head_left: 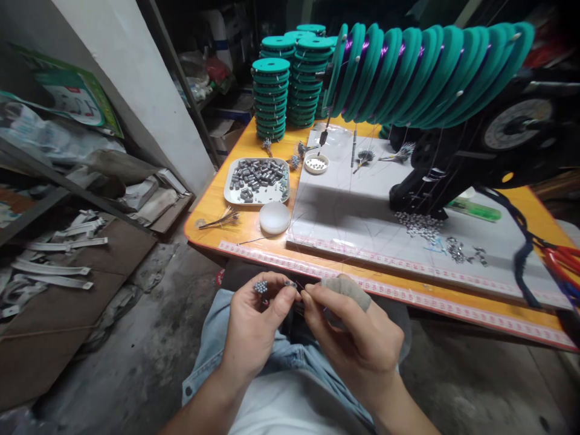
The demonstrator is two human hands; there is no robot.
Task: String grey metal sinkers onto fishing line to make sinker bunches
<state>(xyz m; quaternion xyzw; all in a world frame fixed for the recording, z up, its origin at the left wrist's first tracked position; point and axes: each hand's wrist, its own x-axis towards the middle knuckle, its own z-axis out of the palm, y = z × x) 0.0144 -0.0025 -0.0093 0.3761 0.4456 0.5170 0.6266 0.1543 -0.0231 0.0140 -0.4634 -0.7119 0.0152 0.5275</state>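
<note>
My left hand (254,320) is closed in front of the table edge, with a bundle of thin pieces with grey-blue ends (260,287) between its fingers. Its thumb and index finger pinch a small dark piece (289,283). Close to its right, my right hand (353,326) is closed in a pinch on a thin dark line (299,286), with a grey wrap (347,291) around a finger. The fingertips of both hands nearly meet. Beyond them, a white tray (231,196) holds dark cylinders and small green pieces, with a round white lid (274,217) beside it.
Green spools (385,72) with purple line hang in a row above a grey board (344,211). More green spools (270,99) stand stacked behind the tray. Small metal pieces (419,226) lie by the black machine (426,163). Red-handled pliers (564,260) are at right.
</note>
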